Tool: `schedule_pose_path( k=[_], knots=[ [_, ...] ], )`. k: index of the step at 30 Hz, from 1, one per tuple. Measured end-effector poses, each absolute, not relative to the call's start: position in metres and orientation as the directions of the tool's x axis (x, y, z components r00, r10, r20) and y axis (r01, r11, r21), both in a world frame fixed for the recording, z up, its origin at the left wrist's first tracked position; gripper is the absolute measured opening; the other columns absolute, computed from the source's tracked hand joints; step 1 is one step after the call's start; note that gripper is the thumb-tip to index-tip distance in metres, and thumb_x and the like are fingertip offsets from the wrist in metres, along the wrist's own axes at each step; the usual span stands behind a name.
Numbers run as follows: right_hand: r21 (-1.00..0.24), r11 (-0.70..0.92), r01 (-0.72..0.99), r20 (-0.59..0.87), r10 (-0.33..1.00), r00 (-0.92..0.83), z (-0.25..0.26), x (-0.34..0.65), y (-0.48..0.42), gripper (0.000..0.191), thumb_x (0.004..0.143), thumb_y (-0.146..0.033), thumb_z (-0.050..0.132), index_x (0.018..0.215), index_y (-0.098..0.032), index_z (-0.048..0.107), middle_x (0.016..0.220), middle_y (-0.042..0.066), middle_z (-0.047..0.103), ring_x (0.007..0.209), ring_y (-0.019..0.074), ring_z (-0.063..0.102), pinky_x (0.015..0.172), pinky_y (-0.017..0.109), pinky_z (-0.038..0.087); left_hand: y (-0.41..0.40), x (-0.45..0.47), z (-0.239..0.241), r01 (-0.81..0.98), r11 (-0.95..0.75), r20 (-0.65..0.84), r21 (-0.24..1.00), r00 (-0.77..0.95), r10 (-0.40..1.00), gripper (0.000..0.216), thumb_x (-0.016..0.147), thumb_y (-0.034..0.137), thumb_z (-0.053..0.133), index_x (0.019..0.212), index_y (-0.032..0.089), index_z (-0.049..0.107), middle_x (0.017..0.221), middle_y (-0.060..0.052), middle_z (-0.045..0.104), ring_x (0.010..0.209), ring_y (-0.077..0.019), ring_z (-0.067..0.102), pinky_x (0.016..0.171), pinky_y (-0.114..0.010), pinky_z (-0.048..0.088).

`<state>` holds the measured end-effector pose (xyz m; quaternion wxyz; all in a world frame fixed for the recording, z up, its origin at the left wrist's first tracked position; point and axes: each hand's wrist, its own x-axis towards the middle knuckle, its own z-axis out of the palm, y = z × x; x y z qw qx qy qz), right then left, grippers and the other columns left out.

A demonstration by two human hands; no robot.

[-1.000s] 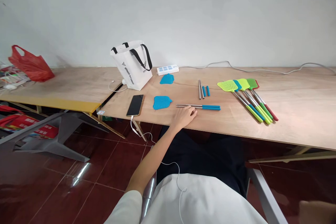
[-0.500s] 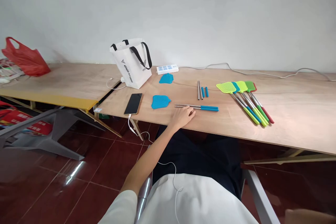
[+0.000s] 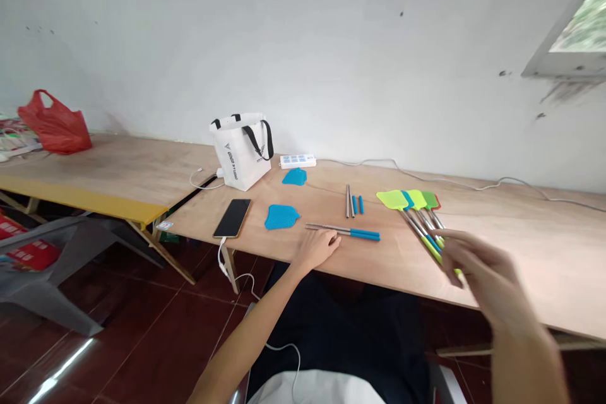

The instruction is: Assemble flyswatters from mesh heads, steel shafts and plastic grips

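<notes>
Over a wooden table (image 3: 534, 246), both hands were among fly swatters (image 3: 417, 199) and parts.
At the near edge, the left hand (image 3: 318, 249) lay by two blue-handled rods (image 3: 364, 235) at its two o'clock, with blue paddles (image 3: 282, 217) toward ten and eleven. The blurred right hand (image 3: 483, 268) partly hid the swatters, which pointed to its ten o'clock. Whether either hand grasped anything could not be told.

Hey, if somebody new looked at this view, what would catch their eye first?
Probably the fanned-out, brightly coloured fly swatters right of centre on the table, with the right hand, blurred, over their handles. Next, likely the red plastic bag at far left and the white tote bag standing left of centre.
</notes>
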<state>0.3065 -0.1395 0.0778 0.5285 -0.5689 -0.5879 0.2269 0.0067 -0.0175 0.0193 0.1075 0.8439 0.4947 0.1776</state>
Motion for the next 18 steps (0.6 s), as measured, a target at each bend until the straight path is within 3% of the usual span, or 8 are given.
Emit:
schedule_pose_path(
  k=[2, 4, 7, 11, 18],
  knots=[
    [-0.815, 0.207, 0.541, 0.333, 0.932, 0.145, 0.067, 0.293, -0.111, 0.038, 0.095, -0.051, 0.058, 0.115, -0.022, 0.071, 0.075, 0.004, 0.064, 0.061, 0.0186, 0.06, 0.047, 0.029, 0.047, -0.018, 0.006, 0.021, 0.805, -0.472, 0.187, 0.36, 0.433, 0.882, 0.029, 0.101, 0.036, 0.049, 0.081, 0.021, 0.062, 0.088, -0.005, 0.073, 0.084, -0.0226, 0.067, 0.066, -0.029, 0.036],
    [-0.677, 0.244, 0.694, 0.438, 0.892, 0.113, 0.046, 0.278, -0.085, 0.036, 0.094, -0.05, 0.053, 0.109, -0.024, 0.073, 0.099, 0.009, 0.069, 0.085, 0.0238, 0.067, 0.067, 0.036, 0.057, -0.019, 0.006, 0.022, 0.814, -0.458, 0.172, 0.357, 0.424, 0.889, 0.028, 0.101, 0.036, 0.049, 0.081, 0.021, 0.062, 0.088, -0.005, 0.073, 0.084, -0.023, 0.068, 0.065, -0.03, 0.036],
    [-0.53, 0.316, 0.787, 0.505, 0.863, -0.006, 0.006, 0.259, -0.059, 0.04, 0.098, -0.042, 0.045, 0.129, -0.026, 0.064, 0.136, 0.011, 0.06, 0.121, 0.0281, 0.061, 0.099, 0.045, 0.052, -0.018, 0.005, 0.022, 0.819, -0.453, 0.158, 0.352, 0.425, 0.891, 0.026, 0.101, 0.036, 0.049, 0.083, 0.022, 0.063, 0.092, -0.006, 0.074, 0.087, -0.0238, 0.068, 0.067, -0.03, 0.037],
    [-0.391, 0.311, 0.866, 0.435, 0.892, -0.124, -0.023, 0.25, -0.051, 0.038, 0.101, -0.035, 0.04, 0.134, -0.033, 0.058, 0.134, 0.006, 0.063, 0.125, 0.0269, 0.059, 0.109, 0.051, 0.044, -0.015, 0.006, 0.019, 0.812, -0.456, 0.146, 0.365, 0.433, 0.889, 0.027, 0.102, 0.035, 0.047, 0.084, 0.023, 0.063, 0.09, -0.005, 0.074, 0.084, -0.0229, 0.068, 0.066, -0.029, 0.036],
    [-0.353, 0.34, 0.871, 0.432, 0.886, -0.171, -0.013, 0.251, -0.056, 0.029, 0.104, -0.032, 0.04, 0.126, -0.032, 0.06, 0.123, 0.004, 0.067, 0.117, 0.0245, 0.061, 0.103, 0.046, 0.046, -0.014, 0.007, 0.023, 0.832, -0.452, 0.125, 0.322, 0.435, 0.892, 0.028, 0.101, 0.038, 0.046, 0.086, 0.024, 0.065, 0.083, -0.006, 0.073, 0.081, -0.0251, 0.068, 0.064, -0.03, 0.035]
  ],
)
